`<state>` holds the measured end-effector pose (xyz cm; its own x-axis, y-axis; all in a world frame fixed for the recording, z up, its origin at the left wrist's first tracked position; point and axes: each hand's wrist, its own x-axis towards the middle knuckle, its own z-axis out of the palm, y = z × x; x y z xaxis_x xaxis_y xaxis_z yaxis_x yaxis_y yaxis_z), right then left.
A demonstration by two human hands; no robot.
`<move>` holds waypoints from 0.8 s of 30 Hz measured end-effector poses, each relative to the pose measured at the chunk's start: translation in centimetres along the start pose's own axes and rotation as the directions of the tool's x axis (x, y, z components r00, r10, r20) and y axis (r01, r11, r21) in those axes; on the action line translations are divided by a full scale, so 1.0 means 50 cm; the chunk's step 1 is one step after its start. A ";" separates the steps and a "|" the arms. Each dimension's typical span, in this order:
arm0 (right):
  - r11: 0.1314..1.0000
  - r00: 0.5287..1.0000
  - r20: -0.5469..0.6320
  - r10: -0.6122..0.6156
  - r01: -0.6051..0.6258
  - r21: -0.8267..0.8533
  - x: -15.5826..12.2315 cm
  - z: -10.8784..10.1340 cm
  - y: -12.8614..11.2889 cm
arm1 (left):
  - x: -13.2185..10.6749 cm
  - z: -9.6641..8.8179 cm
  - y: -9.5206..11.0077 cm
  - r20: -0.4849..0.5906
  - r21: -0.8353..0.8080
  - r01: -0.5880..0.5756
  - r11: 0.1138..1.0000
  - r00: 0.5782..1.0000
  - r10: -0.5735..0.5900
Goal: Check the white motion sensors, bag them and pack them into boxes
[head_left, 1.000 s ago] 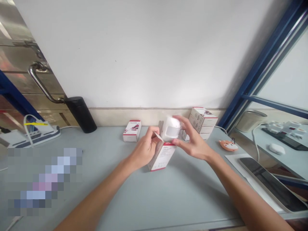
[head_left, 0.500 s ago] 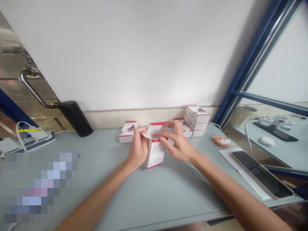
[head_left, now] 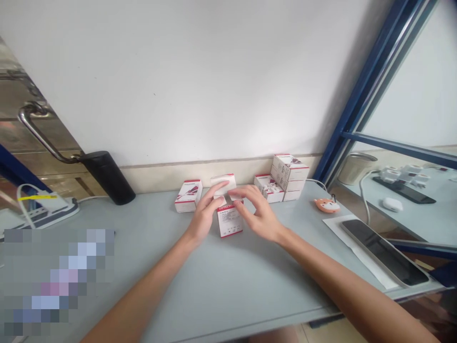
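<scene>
On the head view from my remote screen: a white wall runs behind a pale grey-blue surface (head_left: 228,281), with a cream skirting strip along the back edge; at far left a steel door handle (head_left: 39,133) curves down beside a black flask (head_left: 109,177), lying on its side, and a white power strip (head_left: 43,207) sits at the surface's edge; a pixelated patch covers the lower left; at right, a blue metal frame (head_left: 357,105) rises beside a glass pane.

Centre stage, my left hand (head_left: 205,214) has its fingers extended onto a white boxy piece (head_left: 223,185), too washed out to read; my right hand (head_left: 259,212) curves over with its fingers spread, fingertips just above a red-and-white upright box (head_left: 229,220); neither hand looks fully closed, and I can't tell whether the left is gripping.

That upright box stands on the surface between my wrists; a small red-and-white box (head_left: 188,195) sits just left of it, and a stack of matching boxes (head_left: 289,171) stands to the right beside a box lying low (head_left: 268,188); further right, an orange fox-shaped trinket (head_left: 326,205) sits near a dark tablet (head_left: 383,252) on a white sheet (head_left: 342,233).
</scene>
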<state>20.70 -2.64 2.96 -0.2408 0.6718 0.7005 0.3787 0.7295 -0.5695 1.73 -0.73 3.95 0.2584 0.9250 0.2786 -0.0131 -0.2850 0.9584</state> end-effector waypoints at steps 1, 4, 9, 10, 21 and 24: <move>1.000 1.000 -0.014 0.003 -0.003 0.006 0.000 0.001 0.000 | 0.001 -0.001 -0.001 -0.010 0.005 0.016 1.000 1.000 -0.016; 1.000 0.999 -0.038 0.005 -0.006 -0.003 0.001 0.001 0.003 | 0.002 0.000 -0.002 -0.045 0.005 0.007 1.000 0.999 -0.007; 0.994 0.999 -0.009 -0.050 0.049 -0.095 0.002 -0.005 0.006 | -0.004 0.009 0.002 -0.073 -0.028 -0.023 0.999 0.997 0.021; 0.993 0.998 -0.023 -0.055 0.052 -0.107 0.002 -0.006 0.006 | -0.005 0.010 0.002 -0.070 -0.026 -0.017 1.000 0.997 0.015; 0.968 0.990 -0.020 -0.143 0.135 -0.211 -0.003 -0.003 0.014 | 0.002 0.000 -0.004 -0.013 -0.161 0.082 0.984 0.996 -0.086; 0.970 0.990 -0.023 -0.138 0.130 -0.206 -0.004 -0.002 0.013 | 0.001 0.001 0.000 -0.010 -0.187 0.077 0.979 0.997 -0.080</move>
<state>21.09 -2.32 2.50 -0.2698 0.5614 0.7823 0.5202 0.7687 -0.3722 1.79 -0.70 3.94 0.2490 0.9473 0.2016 -0.1741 -0.1610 0.9715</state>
